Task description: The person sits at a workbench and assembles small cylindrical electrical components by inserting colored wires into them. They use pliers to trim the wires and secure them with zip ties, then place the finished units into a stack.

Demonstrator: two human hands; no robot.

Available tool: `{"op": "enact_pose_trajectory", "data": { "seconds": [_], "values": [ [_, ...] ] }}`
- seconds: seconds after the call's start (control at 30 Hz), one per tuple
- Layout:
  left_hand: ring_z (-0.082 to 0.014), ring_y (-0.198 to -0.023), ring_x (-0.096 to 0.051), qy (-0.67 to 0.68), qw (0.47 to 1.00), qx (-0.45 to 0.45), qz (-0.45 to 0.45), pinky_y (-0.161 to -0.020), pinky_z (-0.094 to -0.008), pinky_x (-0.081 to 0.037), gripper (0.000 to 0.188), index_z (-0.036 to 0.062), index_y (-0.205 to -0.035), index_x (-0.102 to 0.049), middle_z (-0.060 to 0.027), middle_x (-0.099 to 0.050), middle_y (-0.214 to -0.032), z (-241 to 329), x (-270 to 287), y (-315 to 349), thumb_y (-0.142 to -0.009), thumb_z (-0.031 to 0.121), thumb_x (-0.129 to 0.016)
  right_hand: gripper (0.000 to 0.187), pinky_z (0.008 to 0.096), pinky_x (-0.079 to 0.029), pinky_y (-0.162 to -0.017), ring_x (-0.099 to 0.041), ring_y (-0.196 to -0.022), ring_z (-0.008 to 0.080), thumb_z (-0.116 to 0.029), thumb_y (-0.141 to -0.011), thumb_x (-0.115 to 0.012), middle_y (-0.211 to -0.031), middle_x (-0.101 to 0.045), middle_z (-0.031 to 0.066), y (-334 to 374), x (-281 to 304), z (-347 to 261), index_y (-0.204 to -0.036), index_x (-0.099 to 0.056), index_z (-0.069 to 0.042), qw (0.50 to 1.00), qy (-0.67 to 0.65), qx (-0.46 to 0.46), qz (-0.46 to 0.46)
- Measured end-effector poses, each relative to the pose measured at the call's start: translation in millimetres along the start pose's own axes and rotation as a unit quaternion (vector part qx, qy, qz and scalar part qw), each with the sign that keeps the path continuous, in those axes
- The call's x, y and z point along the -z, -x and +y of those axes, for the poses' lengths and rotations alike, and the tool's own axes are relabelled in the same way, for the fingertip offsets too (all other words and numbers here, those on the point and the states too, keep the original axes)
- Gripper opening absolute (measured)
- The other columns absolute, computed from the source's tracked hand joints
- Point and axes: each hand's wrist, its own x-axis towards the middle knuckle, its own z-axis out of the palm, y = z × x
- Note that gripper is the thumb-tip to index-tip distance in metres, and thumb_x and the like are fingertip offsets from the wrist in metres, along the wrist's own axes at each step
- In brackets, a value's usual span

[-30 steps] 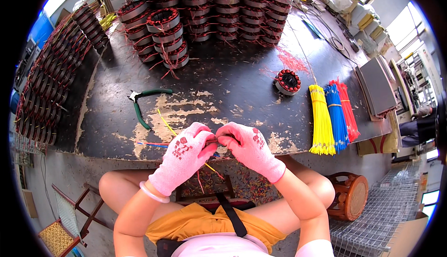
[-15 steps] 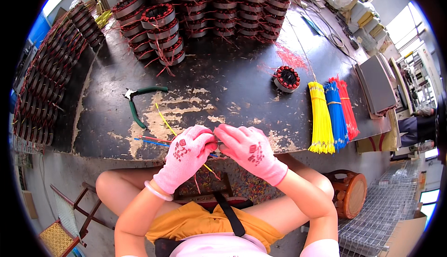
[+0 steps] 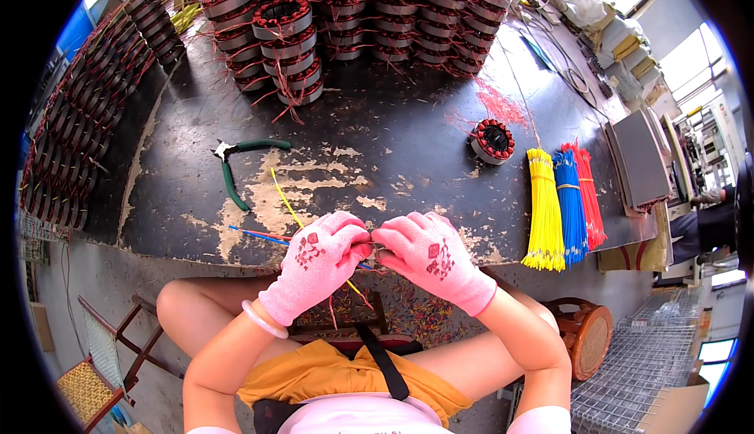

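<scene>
- Wires [image 3: 286,198]: thin, smooth-looking, brightly coloured, gathered at the left hand [image 3: 318,257] beside the front edge of the dark, scuffed counter [image 3: 369,131].
- Yellow strand [image 3: 360,294]: slanting down over a worn pale patch, passing behind the glove, showing again below, past the counter's edge.
- Blue strand [image 3: 275,241] and red strand [image 3: 259,234]: nearly straight, close side by side, pointing left from the glove.
- Reddish thread [image 3: 331,312]: hanging beneath the left hand, slightly bent.
- Left hand: pink glove with dark print, clamped on the wires.
- Right hand [image 3: 428,257]: matching glove, fingers bent, tips brought up to the left fingertips; cannot tell whether closed on anything, the pinch being hidden.
- Pliers [image 3: 227,172]: green handles spread wide, lying left of the yellow wire.
- Farther right on the counter: yellow bundle [image 3: 543,210], blue bundle [image 3: 569,202] and red bundle [image 3: 587,190], side by side.
- Near these: wound ring [image 3: 492,157], silver-sided with red coils.
</scene>
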Motion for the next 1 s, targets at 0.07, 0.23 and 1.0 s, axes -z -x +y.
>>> {"op": "enact_pose_trajectory", "data": {
  "seconds": [0.07,0.23,1.0],
  "values": [
    [-0.0325,-0.091,-0.066,0.007,1.0,0.0,-0.001,-0.077,-0.0419,-0.054,0.014,0.0057,-0.095,-0.066,-0.0096,-0.066,-0.099,-1,0,-1,-0.084,0.009,-0.074,0.018,0.0379,-0.053,-0.075,-0.067,-0.081,0.0264,-0.023,-0.086,-0.075,-0.084,-0.067,0.0081,2,-9,6,-0.095,-0.07,-0.009,0.997,-0.072,-0.033,-0.008],
    [-0.0326,-0.093,-0.066,0.014,1.0,0.0,-0.017,-0.08,-0.0409,-0.055,0.013,0.0048,-0.095,-0.068,-0.0096,-0.067,-0.103,3,2,1,-0.083,0.005,-0.072,0.016,0.0285,-0.051,-0.062,-0.066,-0.068,0.0151,-0.019,-0.091,-0.069,-0.078,-0.069,0.009,-6,-23,12,-0.095,-0.069,-0.003,0.687,-0.542,-0.459,-0.156],
    [-0.0318,-0.092,-0.066,0.007,0.999,-0.025,-0.025,-0.076,-0.0415,-0.055,0.015,0.0065,-0.095,-0.066,-0.0086,-0.066,-0.101,2,2,-1,-0.082,0.006,-0.073,0.019,0.0309,-0.047,-0.063,-0.063,-0.072,0.0167,-0.022,-0.093,-0.071,-0.088,-0.069,0.0065,8,-18,8,-0.103,-0.068,-0.006,0.824,-0.433,-0.342,-0.127]
  ]
}}
